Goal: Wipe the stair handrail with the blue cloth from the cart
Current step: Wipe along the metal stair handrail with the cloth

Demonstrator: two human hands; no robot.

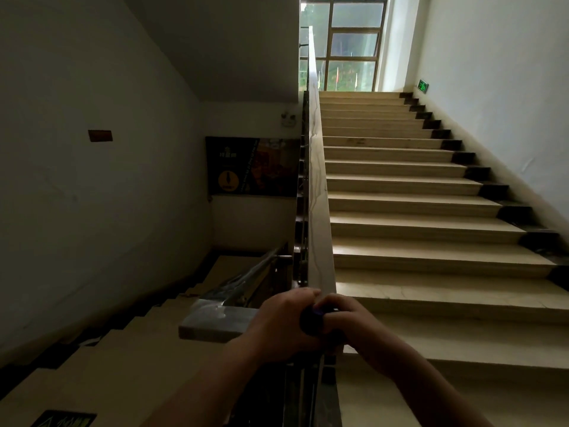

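Stairwell, seen from a landing at the foot of an upward flight.

- Left wall (92, 211): pale and dim, bearing a small brown plaque (100, 135).
- Floor sign (63, 420): green on black, at the bottom left edge, partly cut off.
- Lower stairs (123, 334): beige steps descending to the left, with dark risers.
- Poster (252, 166): dark with an orange disc, on the far wall below the upper flight's underside.
- Lower rail (243, 282): slopes downward, wrapped in crinkled clear film, and meets a grey stone cap (212, 322).
- Left hand (283, 322): back toward the camera, fingers together and curled over the handrail's lower end. It closes on the cloth from the left. The fingertips are hidden.
- Cloth (312, 318): dark blue and bunched, on the lowest stretch of the handrail. It is pinched between the two hands, with only a small patch showing.
- Handrail (318, 195): a flat pale wooden strip rising straight up the middle toward the window.
- Right hand (354, 325): touching the left hand, fingers bent tight and close together, clamped on the cloth from the right.
- Upper stairs (415, 211): wide beige treads with a dark stepped skirting along the right side.
- Window (341, 41): brown-framed panes at the top of the flight, with greenery outside.
- Exit sign (423, 86): lit green, low on the right wall (492, 87).
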